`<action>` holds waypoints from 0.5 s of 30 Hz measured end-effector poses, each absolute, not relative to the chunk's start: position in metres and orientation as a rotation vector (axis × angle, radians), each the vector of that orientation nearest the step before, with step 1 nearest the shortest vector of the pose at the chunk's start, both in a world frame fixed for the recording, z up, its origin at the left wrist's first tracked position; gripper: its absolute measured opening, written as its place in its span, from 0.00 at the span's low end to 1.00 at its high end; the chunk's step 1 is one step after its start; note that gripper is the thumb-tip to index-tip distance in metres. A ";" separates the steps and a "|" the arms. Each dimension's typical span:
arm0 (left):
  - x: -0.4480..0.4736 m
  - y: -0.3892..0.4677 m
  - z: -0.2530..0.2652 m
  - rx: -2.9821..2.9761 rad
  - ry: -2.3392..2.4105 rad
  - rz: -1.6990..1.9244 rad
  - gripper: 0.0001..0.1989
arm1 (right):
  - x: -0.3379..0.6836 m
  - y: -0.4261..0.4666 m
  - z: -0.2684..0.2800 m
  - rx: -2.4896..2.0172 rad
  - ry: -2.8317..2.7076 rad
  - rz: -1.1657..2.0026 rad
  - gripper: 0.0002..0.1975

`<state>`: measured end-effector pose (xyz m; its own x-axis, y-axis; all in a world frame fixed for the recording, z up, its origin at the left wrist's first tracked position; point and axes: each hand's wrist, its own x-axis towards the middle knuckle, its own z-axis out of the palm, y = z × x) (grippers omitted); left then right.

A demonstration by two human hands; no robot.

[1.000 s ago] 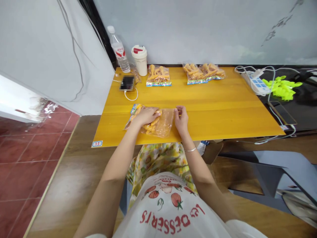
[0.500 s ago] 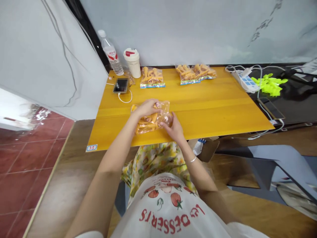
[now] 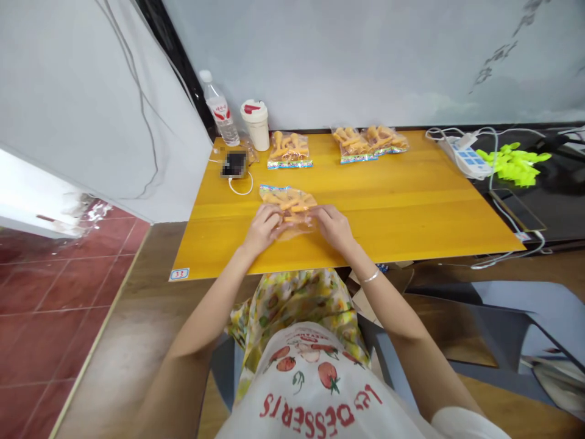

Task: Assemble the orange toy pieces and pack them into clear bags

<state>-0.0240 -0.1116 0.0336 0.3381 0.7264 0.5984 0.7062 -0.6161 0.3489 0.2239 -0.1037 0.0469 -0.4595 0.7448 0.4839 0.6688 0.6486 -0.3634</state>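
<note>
A clear plastic bag (image 3: 292, 200) of orange, stick-like pieces lies on the near part of the yellow tabletop (image 3: 388, 207). Its blue printed strip faces away from me. My left hand (image 3: 263, 230) has its fingers curled closed on the bag's near left side. On the opposite side, my right hand (image 3: 334, 227) grips the bag's right edge with bent fingers. Both sets of fingertips partly cover the plastic. Further back sits a similar filled bag (image 3: 290, 149), and to its right two more, one bag (image 3: 351, 144) touching the other bag (image 3: 386, 139).
At the back left stand a water bottle (image 3: 222, 116) and a white lidded cup (image 3: 256, 125). A blurred-out device (image 3: 235, 163) with a white cable lies before them. Off the right end are a power strip (image 3: 466, 157), bright green pieces (image 3: 516, 164) and a phone (image 3: 518, 209).
The bag has been turned, so its printed strip now shows at the far side. My left hand has drawn back to the near left; my right hand has shifted slightly right. The view has moved a little.
</note>
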 end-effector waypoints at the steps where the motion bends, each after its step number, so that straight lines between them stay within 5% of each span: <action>1: -0.028 -0.120 0.028 2.580 1.294 1.161 0.11 | 0.229 -0.111 0.039 -1.029 -2.283 0.143 0.18; 3: -0.035 -0.136 0.019 2.624 1.199 1.127 0.08 | 0.239 -0.124 0.028 -0.922 -2.325 0.127 0.20; 10: -0.055 -0.170 0.013 2.680 1.169 0.955 0.20 | 0.255 -0.151 0.024 -0.828 -2.428 -0.033 0.22; 15: -0.058 -0.175 0.013 2.670 1.136 0.965 0.15 | 0.260 -0.151 0.024 -0.852 -2.593 -0.145 0.25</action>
<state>-0.0575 -0.1755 0.0126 0.5254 0.6743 0.5189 0.6214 -0.7207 0.3073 0.2599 -0.1506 0.0235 -0.7316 0.5458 0.4084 0.5879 0.8084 -0.0272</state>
